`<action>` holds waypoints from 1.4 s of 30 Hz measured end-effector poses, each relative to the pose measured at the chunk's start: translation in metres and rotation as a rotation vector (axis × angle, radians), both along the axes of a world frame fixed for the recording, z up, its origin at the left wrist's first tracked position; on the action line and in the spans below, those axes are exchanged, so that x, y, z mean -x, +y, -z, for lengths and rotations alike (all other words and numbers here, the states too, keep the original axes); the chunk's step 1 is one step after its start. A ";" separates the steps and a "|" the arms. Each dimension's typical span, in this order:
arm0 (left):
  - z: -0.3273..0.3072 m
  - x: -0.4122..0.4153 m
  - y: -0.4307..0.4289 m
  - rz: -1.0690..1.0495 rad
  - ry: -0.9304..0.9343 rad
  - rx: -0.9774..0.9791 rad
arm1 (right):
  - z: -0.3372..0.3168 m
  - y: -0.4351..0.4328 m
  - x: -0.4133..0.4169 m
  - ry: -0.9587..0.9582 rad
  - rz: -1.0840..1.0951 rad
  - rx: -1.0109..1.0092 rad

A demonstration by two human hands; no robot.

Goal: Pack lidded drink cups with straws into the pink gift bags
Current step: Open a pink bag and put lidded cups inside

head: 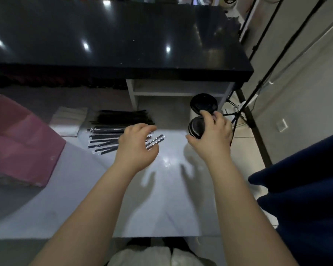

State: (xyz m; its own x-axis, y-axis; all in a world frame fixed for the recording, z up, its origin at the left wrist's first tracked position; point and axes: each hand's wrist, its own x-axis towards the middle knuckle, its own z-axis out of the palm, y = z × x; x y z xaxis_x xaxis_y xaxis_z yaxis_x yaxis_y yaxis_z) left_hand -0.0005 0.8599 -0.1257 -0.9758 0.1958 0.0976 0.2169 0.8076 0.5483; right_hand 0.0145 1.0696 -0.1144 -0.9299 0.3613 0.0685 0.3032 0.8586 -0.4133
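- Pale cloth (142, 256) at the bottom edge, just under the near rim of the white surface (161, 204).
- Both bare forearms reach forward over the surface.
- Left hand (136, 148): fingers curled, pinching one wrapped straw (155, 141) just above the surface, beside the straw pile (112, 129).
- Right hand (213, 135): fingers and thumb wrapped round the near lidded cup (196, 127), black lid, at the far right of the surface.
- Second lidded cup (203, 104) stands just behind it; can't tell if they touch.
- Pink gift bags (21, 143) lie stacked at left, well apart from both hands.
- White flat packets (69, 120) lie between the bags and the straw pile.
- Black counter (104, 35) beyond; dark blue cloth (306, 189) at right; tripod legs (258, 83) at far right.
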 end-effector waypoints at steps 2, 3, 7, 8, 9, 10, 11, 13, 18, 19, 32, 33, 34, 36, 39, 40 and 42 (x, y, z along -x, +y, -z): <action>0.000 -0.003 0.010 -0.040 -0.001 0.006 | 0.004 0.009 0.010 -0.098 -0.054 -0.001; 0.000 -0.005 0.014 -0.058 0.001 -0.005 | 0.008 0.010 0.011 -0.105 -0.090 0.010; 0.005 -0.020 0.012 -0.150 0.017 -0.022 | 0.018 0.000 0.003 0.001 -0.227 0.092; 0.005 -0.025 0.008 -0.186 0.017 -0.016 | 0.018 -0.006 -0.001 0.047 -0.276 0.130; 0.006 -0.031 0.003 -0.227 0.013 -0.011 | 0.017 -0.015 -0.006 0.091 -0.342 0.170; 0.006 -0.038 -0.004 -0.268 0.009 0.002 | 0.016 -0.026 -0.011 0.124 -0.419 0.204; 0.006 -0.047 -0.011 -0.295 0.008 0.036 | 0.015 -0.039 -0.016 0.137 -0.498 0.227; 0.008 -0.067 -0.030 -0.303 -0.007 0.152 | 0.014 -0.065 -0.027 0.103 -0.633 0.252; 0.019 -0.122 -0.095 -0.433 -0.098 0.241 | 0.016 -0.127 -0.059 0.039 -0.858 0.182; 0.019 -0.134 -0.112 -0.473 -0.098 0.232 | 0.016 -0.137 -0.064 0.032 -0.931 0.158; 0.002 -0.303 -0.363 -0.861 0.184 -0.019 | -0.005 -0.401 -0.153 -0.018 -1.333 0.170; 0.001 -0.314 -0.381 -0.870 0.181 -0.016 | -0.005 -0.421 -0.161 -0.008 -1.342 0.168; 0.001 -0.323 -0.400 -0.874 0.177 -0.012 | -0.005 -0.440 -0.169 0.004 -1.355 0.160; 0.001 -0.338 -0.432 -0.868 0.168 -0.005 | -0.005 -0.471 -0.183 0.013 -1.384 0.132; -0.001 -0.345 -0.463 -0.826 0.152 0.013 | -0.010 -0.502 -0.192 0.028 -1.404 0.084; -0.002 -0.344 -0.469 -0.796 0.144 0.035 | -0.013 -0.509 -0.192 0.046 -1.401 0.079; -0.008 -0.333 -0.479 -0.726 0.122 0.088 | -0.023 -0.519 -0.185 0.082 -1.383 0.086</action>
